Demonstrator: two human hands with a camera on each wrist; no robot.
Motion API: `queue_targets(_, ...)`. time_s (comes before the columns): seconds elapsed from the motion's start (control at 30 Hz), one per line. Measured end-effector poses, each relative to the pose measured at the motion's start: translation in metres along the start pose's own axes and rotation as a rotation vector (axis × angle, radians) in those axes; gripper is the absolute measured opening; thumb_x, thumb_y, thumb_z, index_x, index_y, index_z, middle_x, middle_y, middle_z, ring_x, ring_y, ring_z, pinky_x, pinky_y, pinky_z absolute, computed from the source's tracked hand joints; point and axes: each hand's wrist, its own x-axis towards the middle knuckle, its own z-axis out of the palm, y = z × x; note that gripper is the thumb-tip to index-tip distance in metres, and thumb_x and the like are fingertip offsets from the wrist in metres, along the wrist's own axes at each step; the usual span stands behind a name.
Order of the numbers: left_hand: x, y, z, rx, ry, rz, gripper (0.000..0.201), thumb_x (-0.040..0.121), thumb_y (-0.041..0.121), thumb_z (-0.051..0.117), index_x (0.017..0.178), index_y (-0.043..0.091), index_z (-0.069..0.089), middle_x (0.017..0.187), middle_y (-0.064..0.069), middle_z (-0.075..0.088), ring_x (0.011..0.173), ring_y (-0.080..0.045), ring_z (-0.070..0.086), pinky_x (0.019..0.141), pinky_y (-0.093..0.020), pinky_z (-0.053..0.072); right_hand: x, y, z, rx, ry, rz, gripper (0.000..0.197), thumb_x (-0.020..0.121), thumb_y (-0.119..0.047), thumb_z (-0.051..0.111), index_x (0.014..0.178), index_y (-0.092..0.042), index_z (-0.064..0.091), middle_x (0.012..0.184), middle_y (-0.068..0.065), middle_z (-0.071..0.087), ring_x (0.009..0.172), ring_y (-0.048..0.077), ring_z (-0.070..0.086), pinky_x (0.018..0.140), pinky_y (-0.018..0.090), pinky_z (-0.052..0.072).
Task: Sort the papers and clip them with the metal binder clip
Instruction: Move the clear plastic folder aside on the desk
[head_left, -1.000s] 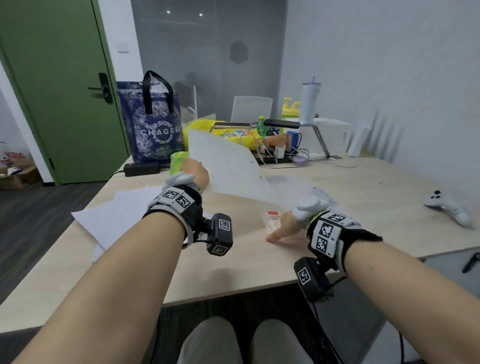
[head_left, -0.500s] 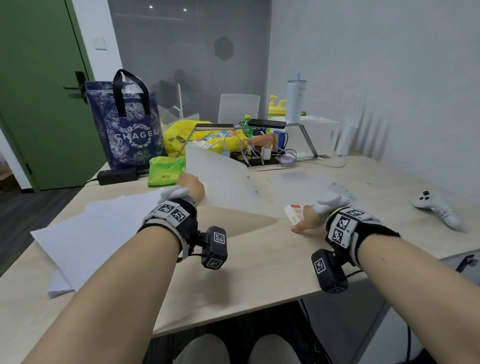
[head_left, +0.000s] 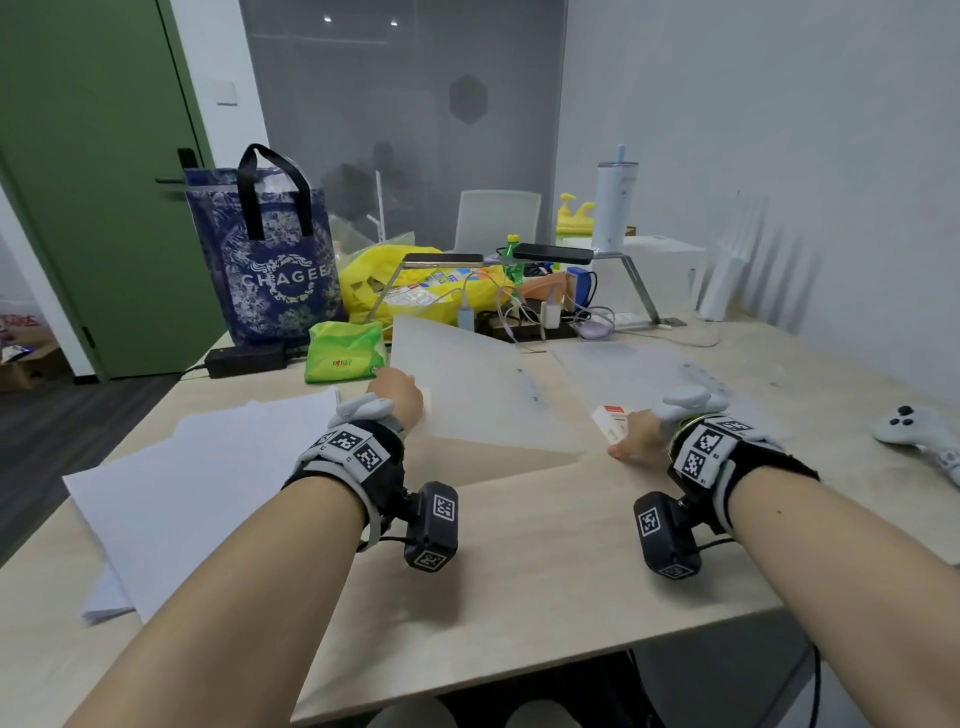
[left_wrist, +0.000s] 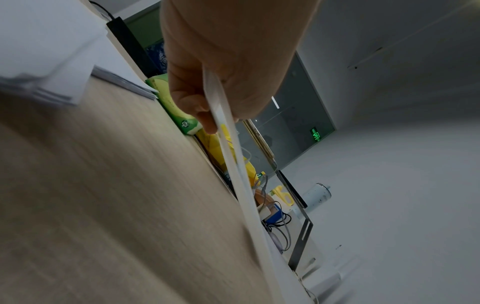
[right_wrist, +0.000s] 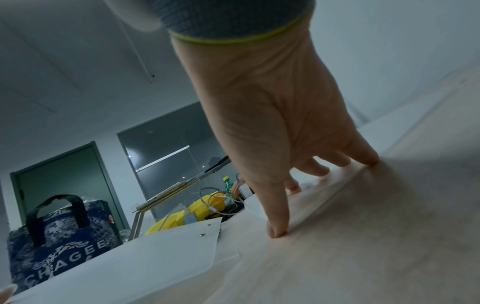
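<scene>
A loose stack of white papers (head_left: 197, 493) lies on the wooden table (head_left: 519, 561) at the left, and also shows in the left wrist view (left_wrist: 52, 61). My left hand (head_left: 397, 389) pinches the near edge of a translucent plastic folder cover (head_left: 483, 384) and holds it tilted up off the table; thumb and fingers (left_wrist: 207, 119) clamp the thin sheet edge (left_wrist: 233, 168). The folder's other flap (head_left: 623, 364) lies flat. My right hand (head_left: 636, 436) presses on it with straight, spread fingers (right_wrist: 319, 170), beside a small white box with a red stripe (head_left: 610, 421). I see no binder clip plainly.
Along the back stand a blue tote bag (head_left: 265, 260), a green tissue pack (head_left: 345, 351), a yellow bag (head_left: 384, 280), a black power adapter (head_left: 244, 358), a metal stand with phones (head_left: 519, 257) and tangled cables. A white game controller (head_left: 919, 441) lies at the right.
My left hand has lowered the lifted folder cover to a flatter tilt. The right hand stays pressed in place. My head has turned, so the paper stack shows more fully.
</scene>
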Motion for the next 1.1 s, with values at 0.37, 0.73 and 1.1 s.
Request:
queue_targets(0.37, -0.016, 0.009, -0.024, -0.059, 0.021, 0.042, 0.037, 0.1, 0.011, 0.035, 0.124, -0.008, 0.055, 0.128, -0.024, 0.058, 0.121, -0.038, 0.054, 0.097, -0.037, 0.044, -0.044, -0.006, -0.044, 0.129, 0.014, -0.129, 0.041, 0.093, -0.019, 0.052, 0.128, 0.004, 0.052, 0.13, 0.02, 0.056, 0.112, 0.034, 0.057, 0.072, 0.025, 0.047)
queue_targets(0.73, -0.036, 0.031, -0.026, -0.216, 0.092, 0.049, 0.04, 0.098, 0.014, 0.039, 0.132, -0.006, 0.046, 0.13, -0.024, 0.055, 0.12, -0.039, 0.053, 0.097, -0.038, 0.044, -0.089, -0.006, -0.05, 0.44, -0.177, -0.172, 0.058, 0.099, -0.037, 0.041, 0.134, 0.008, 0.039, 0.131, 0.025, 0.05, 0.098, 0.034, 0.059, 0.07, 0.041, 0.052)
queue_targets(1.1, -0.058, 0.069, 0.014, -0.344, -0.005, 0.134, 0.047, 0.1, 0.012, 0.035, 0.145, 0.005, 0.028, 0.133, -0.022, 0.053, 0.121, -0.036, 0.054, 0.099, -0.036, 0.043, -0.106, 0.033, -0.043, 0.646, -0.073, -0.037, 0.059, 0.094, -0.031, 0.056, 0.135, 0.006, 0.037, 0.138, 0.022, 0.044, 0.099, 0.03, 0.057, 0.062, 0.032, 0.052)
